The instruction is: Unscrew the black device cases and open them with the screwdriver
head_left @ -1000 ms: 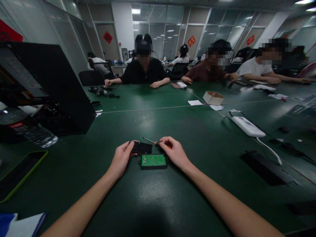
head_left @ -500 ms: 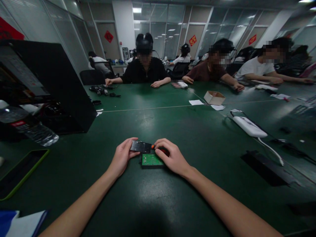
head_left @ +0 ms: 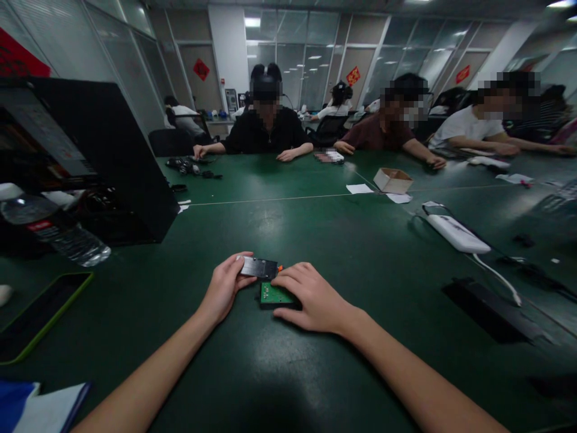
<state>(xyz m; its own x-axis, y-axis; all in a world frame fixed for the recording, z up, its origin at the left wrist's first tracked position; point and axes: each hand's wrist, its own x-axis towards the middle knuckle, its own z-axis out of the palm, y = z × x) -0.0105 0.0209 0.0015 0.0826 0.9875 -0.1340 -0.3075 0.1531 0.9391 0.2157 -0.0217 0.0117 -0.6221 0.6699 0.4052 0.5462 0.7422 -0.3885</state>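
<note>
My left hand (head_left: 225,284) pinches a flat, dark rectangular cover (head_left: 258,267) between thumb and fingers, tilted above the green desk. Just in front of it lies a green circuit board (head_left: 273,293) in a shallow black case. My right hand (head_left: 309,294) reaches over the right part of this board with its thumb and fingers spread apart, the thumb by the near edge. A small orange piece (head_left: 280,268) shows behind the right fingertips; most of it is hidden.
On the left stand a black computer case (head_left: 139,174), a leaning plastic bottle (head_left: 67,234) and a green-rimmed black tray (head_left: 45,313). To the right lie a white power strip (head_left: 457,231) and a black bar (head_left: 487,310). A small cardboard box (head_left: 392,180) sits farther back; people sit across.
My right hand has let go of the orange piece, opened its thumb away from the fingers and come down nearer over the circuit board. The left hand tilts the cover slightly.
</note>
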